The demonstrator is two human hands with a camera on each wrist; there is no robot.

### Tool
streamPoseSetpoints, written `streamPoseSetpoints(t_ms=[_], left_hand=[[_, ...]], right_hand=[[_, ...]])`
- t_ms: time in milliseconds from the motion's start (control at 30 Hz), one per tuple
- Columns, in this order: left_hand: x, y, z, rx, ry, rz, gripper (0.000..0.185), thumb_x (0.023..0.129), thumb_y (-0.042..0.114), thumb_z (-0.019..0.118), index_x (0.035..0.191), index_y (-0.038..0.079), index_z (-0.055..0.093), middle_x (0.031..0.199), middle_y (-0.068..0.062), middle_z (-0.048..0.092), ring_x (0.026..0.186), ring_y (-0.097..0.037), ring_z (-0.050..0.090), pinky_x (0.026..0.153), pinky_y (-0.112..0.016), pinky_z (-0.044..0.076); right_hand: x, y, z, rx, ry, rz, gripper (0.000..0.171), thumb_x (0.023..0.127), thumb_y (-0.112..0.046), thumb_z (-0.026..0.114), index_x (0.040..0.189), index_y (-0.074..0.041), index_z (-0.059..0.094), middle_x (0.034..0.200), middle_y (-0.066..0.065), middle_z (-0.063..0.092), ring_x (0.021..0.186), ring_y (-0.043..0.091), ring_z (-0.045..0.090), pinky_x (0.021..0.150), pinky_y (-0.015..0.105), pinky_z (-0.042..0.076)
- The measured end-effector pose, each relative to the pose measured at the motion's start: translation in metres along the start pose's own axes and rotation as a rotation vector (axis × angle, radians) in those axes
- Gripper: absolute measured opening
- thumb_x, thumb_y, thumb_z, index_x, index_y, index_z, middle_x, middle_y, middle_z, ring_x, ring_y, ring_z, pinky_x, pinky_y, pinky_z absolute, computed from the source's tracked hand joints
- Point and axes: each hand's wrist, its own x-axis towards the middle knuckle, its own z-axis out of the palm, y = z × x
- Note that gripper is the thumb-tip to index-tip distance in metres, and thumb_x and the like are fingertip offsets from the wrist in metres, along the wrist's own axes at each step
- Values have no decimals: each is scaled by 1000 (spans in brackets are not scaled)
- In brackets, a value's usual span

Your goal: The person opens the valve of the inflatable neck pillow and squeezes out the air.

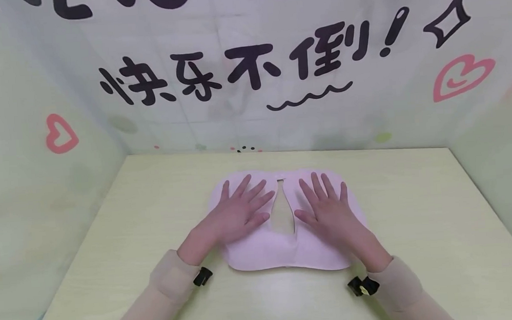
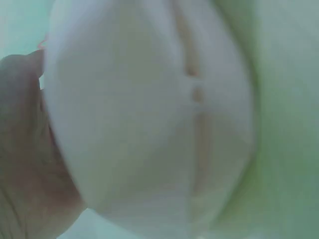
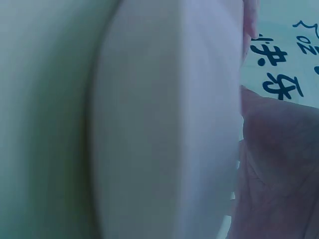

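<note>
A pink cushion [image 1: 283,251] with rounded corners lies on the table, a narrow, bottle-shaped opening through its middle. My left hand [image 1: 237,212] rests on its left half with fingers spread. On the right half lies my right hand [image 1: 329,209], fingers also apart and pointing to the far edge. From the left wrist, the cushion's pale side [image 2: 124,119] fills the view, blurred, with part of the left hand [image 2: 30,159] beside it. The right wrist view shows the cushion's edge [image 3: 164,129] close up and the right palm [image 3: 279,154] at the right.
The pale wooden table [image 1: 427,228] extends on both sides of the cushion. Behind it hangs a white printed cloth [image 1: 254,126] with dark lettering and pink hearts, and similar cloth walls stand left and right. Small black devices [image 1: 203,276] sit at both wrists.
</note>
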Motion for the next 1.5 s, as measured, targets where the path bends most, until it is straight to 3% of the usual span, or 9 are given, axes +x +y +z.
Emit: streamPoseSetpoints(t_ms=[333, 567, 967, 1500], left_hand=[[-1, -6, 27, 50, -63, -1, 62, 109, 58, 28, 163, 28, 31, 171, -1, 11, 156, -33, -8, 115, -72, -3], [0, -4, 26, 73, -99, 1, 60, 108, 59, 28, 158, 29, 44, 170, 5, 16, 156, -31, -10, 115, -73, -1], [3, -5, 23, 111, -159, 13, 60, 108, 59, 29, 160, 29, 39, 170, 9, 15, 156, -30, -14, 114, -73, -7], [5, -9, 29, 116, -162, 22, 62, 107, 59, 36, 161, 28, 38, 171, 8, 14, 156, -30, -14, 114, -73, -8]], right_hand=[[-9, 7, 22, -39, -34, -9, 74, 106, -48, 51, 162, -5, 29, 166, 28, 15, 153, 49, 9, 111, 79, 3], [-8, 11, 24, -34, -67, 15, 70, 106, -46, 52, 161, -7, 33, 166, 28, 15, 153, 49, 8, 110, 80, 3], [-2, 13, 22, -9, -203, 33, 71, 107, -49, 45, 162, -8, 29, 167, 28, 11, 153, 50, 3, 108, 81, -2], [0, 17, 25, 21, -221, 38, 71, 107, -49, 46, 162, -7, 29, 167, 28, 11, 153, 50, 3, 108, 81, -2]])
